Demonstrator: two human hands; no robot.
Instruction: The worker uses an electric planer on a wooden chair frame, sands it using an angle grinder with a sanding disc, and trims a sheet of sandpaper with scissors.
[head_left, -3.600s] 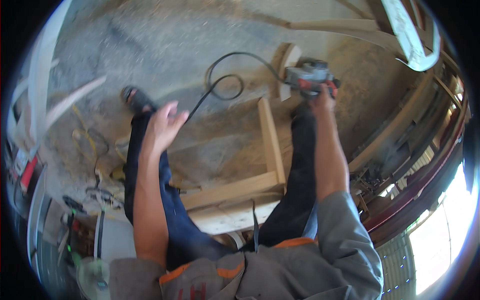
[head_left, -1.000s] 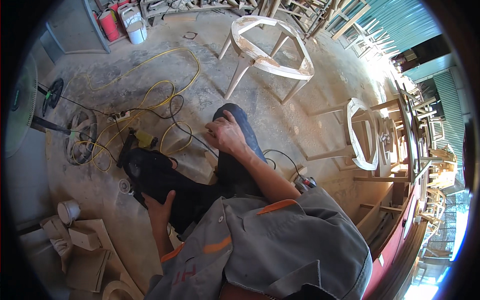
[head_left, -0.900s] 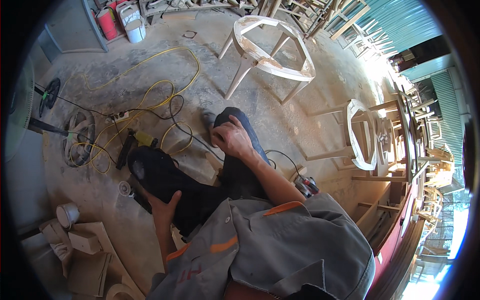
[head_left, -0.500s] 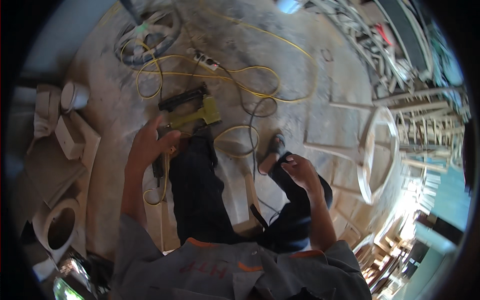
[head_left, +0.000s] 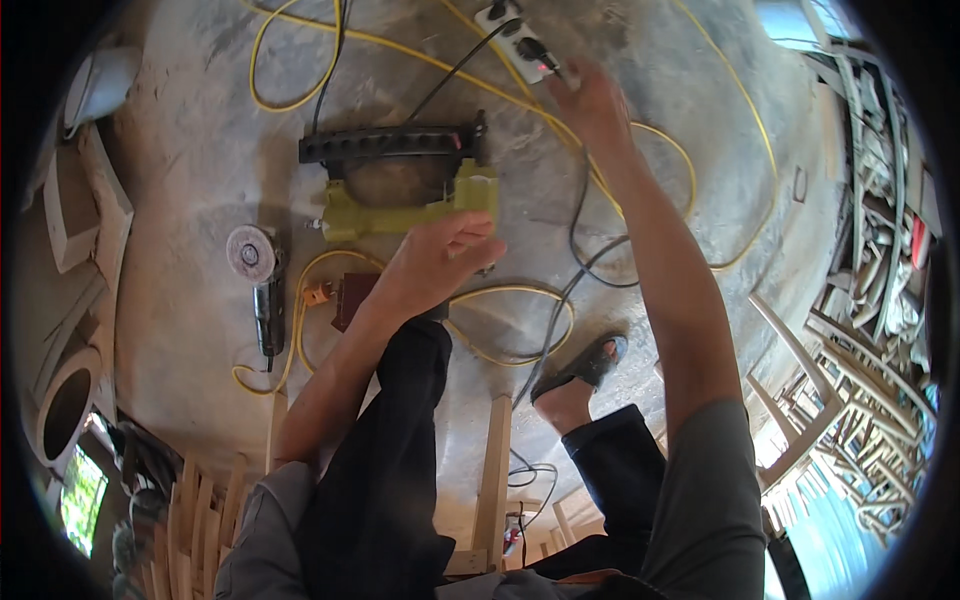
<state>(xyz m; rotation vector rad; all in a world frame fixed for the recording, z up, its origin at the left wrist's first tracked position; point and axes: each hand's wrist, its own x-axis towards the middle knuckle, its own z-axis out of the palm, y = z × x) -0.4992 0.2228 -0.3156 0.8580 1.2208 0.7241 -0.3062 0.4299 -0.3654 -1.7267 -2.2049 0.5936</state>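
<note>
Left of the green nail gun (head_left: 350,217), you can pass over bare floor (head_left: 190,190). Below-left of it, the angle grinder (head_left: 268,310) blocks you; above-right, a black cord (head_left: 455,71) and yellow cord (head_left: 543,112) cross your way.

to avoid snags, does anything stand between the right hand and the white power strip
Nothing visible does: the right hand is right beside the white power strip, close to a black plug in it.
</note>
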